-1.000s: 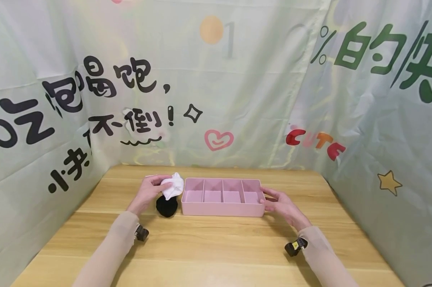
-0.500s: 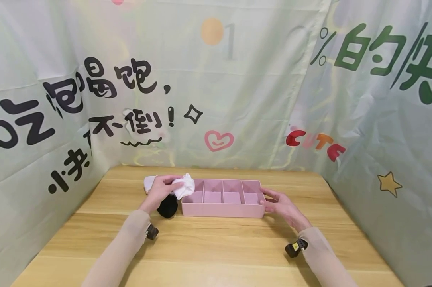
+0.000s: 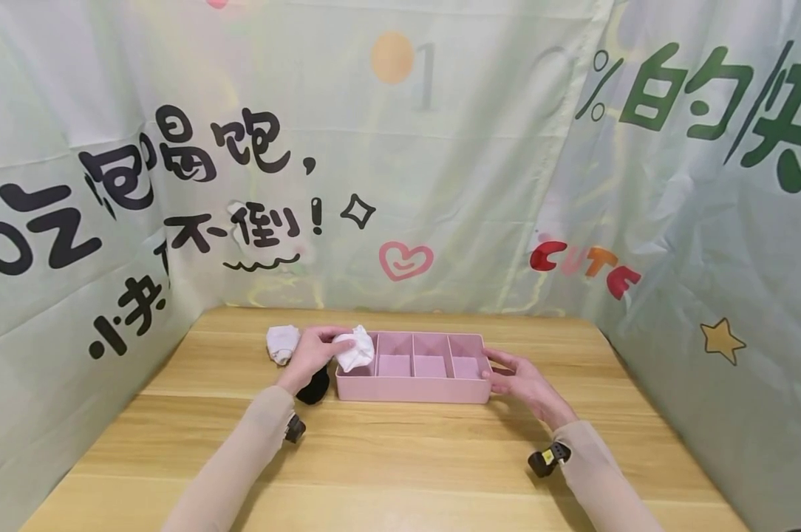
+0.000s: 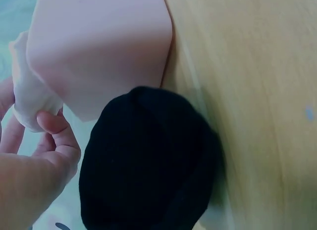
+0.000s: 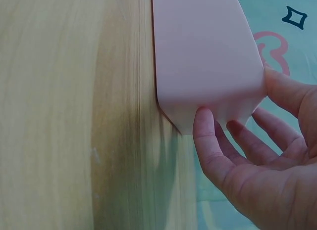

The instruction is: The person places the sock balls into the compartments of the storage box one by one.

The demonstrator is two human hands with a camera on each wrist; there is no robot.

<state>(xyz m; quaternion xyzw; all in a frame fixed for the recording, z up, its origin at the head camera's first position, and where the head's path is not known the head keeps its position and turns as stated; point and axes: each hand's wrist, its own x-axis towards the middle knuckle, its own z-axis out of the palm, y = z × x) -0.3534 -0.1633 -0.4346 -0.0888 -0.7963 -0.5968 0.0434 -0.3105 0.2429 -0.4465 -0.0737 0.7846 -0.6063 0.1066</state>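
Observation:
My left hand (image 3: 315, 353) pinches a rolled-up white sock (image 3: 355, 349) between thumb and fingers, over the leftmost compartment of a pink divided storage box (image 3: 414, 389). In the left wrist view, the white sock (image 4: 32, 86) is at the box's rim, partly hidden behind its wall. Beneath the left wrist, against the box's left end, a rolled-up black sock (image 3: 312, 387) lies on the table, partly covered by the hand. My right hand (image 3: 523, 380) holds the box's right end, its bent fingers (image 5: 205, 128) touching the end wall.
Another rolled-up white sock (image 3: 283, 344) lies behind the left hand, left of the box. The wooden table (image 3: 400, 465) meets printed cloth curtains (image 3: 440, 185) at the back and both sides.
My left hand has carried the white sock rightward, from beside the box to above its leftmost compartment. The other white sock has come into view behind it. My right hand stays on the box.

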